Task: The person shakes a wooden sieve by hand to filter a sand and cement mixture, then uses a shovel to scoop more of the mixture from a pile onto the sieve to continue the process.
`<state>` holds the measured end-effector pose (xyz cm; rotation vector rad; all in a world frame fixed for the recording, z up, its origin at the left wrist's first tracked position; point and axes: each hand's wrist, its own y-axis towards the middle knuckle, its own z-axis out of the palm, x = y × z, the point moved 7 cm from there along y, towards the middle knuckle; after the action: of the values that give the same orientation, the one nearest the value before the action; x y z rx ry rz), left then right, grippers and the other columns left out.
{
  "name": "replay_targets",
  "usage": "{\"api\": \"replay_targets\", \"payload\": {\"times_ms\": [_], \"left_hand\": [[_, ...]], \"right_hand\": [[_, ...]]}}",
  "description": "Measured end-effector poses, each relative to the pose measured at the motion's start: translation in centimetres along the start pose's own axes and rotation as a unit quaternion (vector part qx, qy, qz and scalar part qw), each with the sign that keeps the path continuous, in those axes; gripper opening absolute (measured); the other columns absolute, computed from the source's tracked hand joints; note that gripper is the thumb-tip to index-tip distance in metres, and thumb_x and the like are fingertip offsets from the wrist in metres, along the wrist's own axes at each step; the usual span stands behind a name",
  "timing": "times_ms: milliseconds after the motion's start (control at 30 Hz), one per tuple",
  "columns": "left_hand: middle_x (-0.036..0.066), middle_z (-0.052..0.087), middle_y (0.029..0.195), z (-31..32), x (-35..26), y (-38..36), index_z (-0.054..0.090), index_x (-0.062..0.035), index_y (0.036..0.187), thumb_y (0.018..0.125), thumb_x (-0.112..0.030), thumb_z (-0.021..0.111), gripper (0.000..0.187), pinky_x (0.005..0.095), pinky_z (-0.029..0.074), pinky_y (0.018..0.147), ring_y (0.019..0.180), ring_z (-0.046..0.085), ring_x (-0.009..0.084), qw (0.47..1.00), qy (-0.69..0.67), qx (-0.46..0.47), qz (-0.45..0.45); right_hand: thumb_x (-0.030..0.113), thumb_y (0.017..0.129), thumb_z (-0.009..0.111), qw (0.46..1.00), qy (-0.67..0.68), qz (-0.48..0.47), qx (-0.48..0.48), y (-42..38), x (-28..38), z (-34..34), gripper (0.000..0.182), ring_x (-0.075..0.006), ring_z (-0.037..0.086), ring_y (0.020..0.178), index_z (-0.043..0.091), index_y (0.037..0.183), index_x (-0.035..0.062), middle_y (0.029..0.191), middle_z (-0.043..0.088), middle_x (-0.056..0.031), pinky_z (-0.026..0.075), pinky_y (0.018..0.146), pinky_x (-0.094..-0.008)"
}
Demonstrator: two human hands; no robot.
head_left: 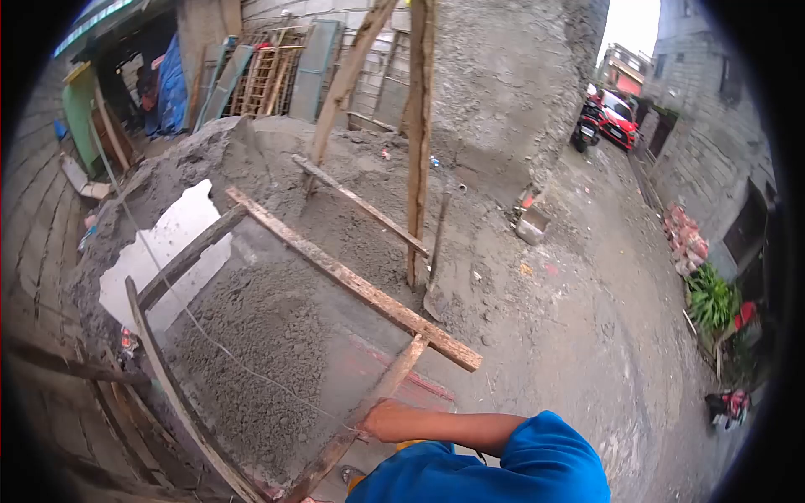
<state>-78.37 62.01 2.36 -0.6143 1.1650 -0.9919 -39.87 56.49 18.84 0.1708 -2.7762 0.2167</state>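
Note:
My right hand (382, 421) is at the near wooden beam (401, 369) of a timber frame, at the end of my bare forearm and blue sleeve. Its fingers are hidden, so its grip cannot be made out. A thin wire runs from beside it towards the upper left. At the bottom edge, a sliver of skin, perhaps my left hand (309, 500), shows by the same beam; its fingers are not visible. Inside the frame lies a heap of grey, crumbly mix (260, 352). A long speckled board (352, 281) forms the frame's far side.
A shovel (438, 251) stands beside an upright post (419, 134). Another post leans nearby, joined by a crosspiece. Beyond are a white sheet (180, 239), a sand pile (193, 168) and a container (532, 225). A red car (618, 121) and a motorcycle (587, 126) stand in the alley.

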Motion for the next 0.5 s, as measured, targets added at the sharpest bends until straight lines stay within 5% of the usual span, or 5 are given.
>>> {"api": "replay_targets", "payload": {"times_ms": [100, 267, 333, 500], "left_hand": [[0.007, 0.058, 0.067, -1.3, 2.8, -2.5, 0.052, -0.0082, 0.114, 0.091, -0.060, 0.041, 0.057, 0.0417, 0.054, 0.057, 0.058, 0.061, 0.0231, 0.998, -0.040, 0.036, 0.014], [0.008, 0.062, 0.074, -4.1, 7.0, -1.0, 0.056, -0.0091, 0.110, 0.088, -0.065, 0.040, 0.063, 0.0376, 0.054, 0.057, 0.060, 0.062, 0.0208, 0.996, -0.013, -0.080, 0.032], [0.009, 0.063, 0.076, -4.0, 6.1, -1.4, 0.057, -0.0094, 0.110, 0.089, -0.064, 0.041, 0.061, 0.0382, 0.054, 0.057, 0.063, 0.063, 0.0215, 0.994, 0.030, -0.096, 0.042], [0.014, 0.066, 0.095, -7.0, 8.6, -1.3, 0.058, 0.0009, 0.115, 0.084, -0.065, 0.049, 0.073, 0.0333, 0.052, 0.072, 0.080, 0.066, 0.0227, 0.986, 0.091, -0.138, 0.033]], "right_hand": [[0.024, 0.090, 0.051, 0.996, 0.070, -0.029, 0.056, 0.3, 0.3, -1.8, 0.021, -0.0393, 0.060, 0.074, 0.060, 0.091, 0.0056, 0.076, 0.061, -0.0202, 0.047, 0.065, -0.0479], [0.016, 0.091, 0.058, 0.956, 0.291, -0.033, -0.006, 8.2, 2.9, -7.1, 0.016, -0.0255, 0.067, 0.072, 0.061, 0.091, -0.0001, 0.083, 0.067, -0.0153, 0.053, 0.067, -0.0364], [0.009, 0.088, 0.061, 0.792, 0.595, -0.015, -0.139, 12.2, 4.5, -10.9, 0.008, -0.0198, 0.064, 0.072, 0.060, 0.086, 0.0009, 0.077, 0.063, -0.0077, 0.053, 0.069, -0.0350], [0.008, 0.087, 0.063, 0.706, 0.661, -0.196, -0.162, 20.6, 17.9, -18.1, 0.008, -0.0220, 0.066, 0.072, 0.060, 0.090, 0.0016, 0.082, 0.066, -0.0112, 0.053, 0.074, -0.0350]]}}
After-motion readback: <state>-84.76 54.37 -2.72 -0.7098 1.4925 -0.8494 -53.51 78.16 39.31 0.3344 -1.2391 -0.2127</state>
